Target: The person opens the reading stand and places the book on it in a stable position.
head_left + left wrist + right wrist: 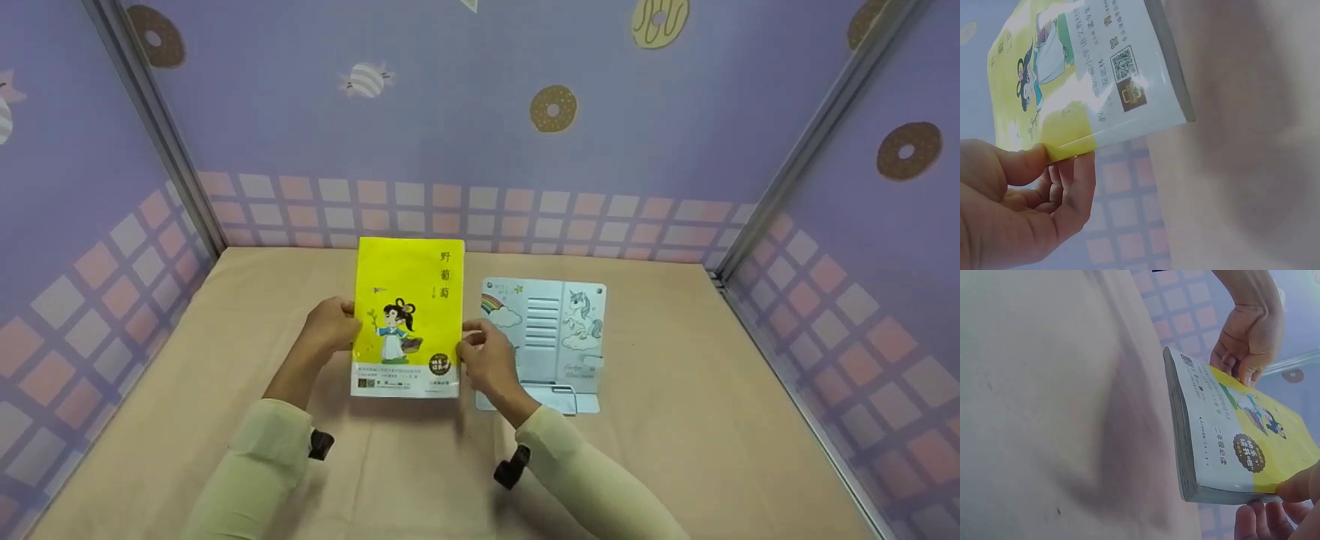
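Note:
Both hands hold up a yellow paperback book (409, 322), its front cover toward the head camera, with a drawn figure and a white band along the bottom. My left hand (331, 326) pinches the left edge; in the left wrist view the thumb of the left hand (1022, 208) lies on the cover and the fingers go behind. At the opposite edge, my right hand (487, 356) grips the book low down, thumb in front. The right wrist view shows the book (1219, 433) lifted over the cloth, its page block facing the camera.
A pale blue metal book stand (544, 352) with a unicorn and rainbow print stands upright just right of the book, partly behind the right forearm. Pinkish cloth (660, 465) covers the table. Patterned panels (480, 135) enclose the back and sides, with metal posts (817, 135) at the corners.

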The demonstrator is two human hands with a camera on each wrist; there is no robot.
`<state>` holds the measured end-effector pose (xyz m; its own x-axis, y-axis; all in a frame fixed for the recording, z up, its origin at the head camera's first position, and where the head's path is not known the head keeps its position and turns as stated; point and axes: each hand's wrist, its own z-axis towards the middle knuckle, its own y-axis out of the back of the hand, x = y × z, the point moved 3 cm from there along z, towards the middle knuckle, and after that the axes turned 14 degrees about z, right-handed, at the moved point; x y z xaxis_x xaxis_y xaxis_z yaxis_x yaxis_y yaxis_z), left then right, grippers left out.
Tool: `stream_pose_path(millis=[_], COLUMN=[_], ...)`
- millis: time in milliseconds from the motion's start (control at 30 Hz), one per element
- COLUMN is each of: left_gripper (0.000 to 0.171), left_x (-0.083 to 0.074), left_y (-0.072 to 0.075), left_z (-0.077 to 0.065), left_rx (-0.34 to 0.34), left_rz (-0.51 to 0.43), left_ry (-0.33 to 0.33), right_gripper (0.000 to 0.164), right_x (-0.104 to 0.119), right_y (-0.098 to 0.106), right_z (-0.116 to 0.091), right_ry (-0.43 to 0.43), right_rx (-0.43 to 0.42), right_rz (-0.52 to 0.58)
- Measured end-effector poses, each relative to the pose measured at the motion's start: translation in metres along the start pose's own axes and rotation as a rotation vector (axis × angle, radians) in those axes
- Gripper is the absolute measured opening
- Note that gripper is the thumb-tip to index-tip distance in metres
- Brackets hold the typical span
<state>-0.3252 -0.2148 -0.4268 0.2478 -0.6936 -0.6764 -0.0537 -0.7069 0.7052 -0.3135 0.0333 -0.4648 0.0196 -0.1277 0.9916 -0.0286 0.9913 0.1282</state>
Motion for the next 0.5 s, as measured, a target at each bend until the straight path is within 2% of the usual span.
stream_pose_path(millis=[167, 333, 500], left_gripper=[0.033, 0.031, 0.027], left_x=[-0.017, -0.035, -0.053], left_y=[-0.004, -0.01, -0.02], left_z=[-0.006, -0.01, -0.011], left_rx=[-0.034, -0.068, -0.069], left_rz=[-0.04, -0.092, -0.15], left_ry=[-0.054, -0.093, -0.132], right_gripper=[0.027, 0.026, 0.027], right_x=[0.008, 0.013, 0.015], right_y=[0.019, 0.039, 0.064], right_z=[0.004, 0.007, 0.008], right_ry=[0.043, 0.072, 0.092], right_rx=[-0.046, -0.077, -0.101], right_rz=[-0.049, -0.05, -0.051])
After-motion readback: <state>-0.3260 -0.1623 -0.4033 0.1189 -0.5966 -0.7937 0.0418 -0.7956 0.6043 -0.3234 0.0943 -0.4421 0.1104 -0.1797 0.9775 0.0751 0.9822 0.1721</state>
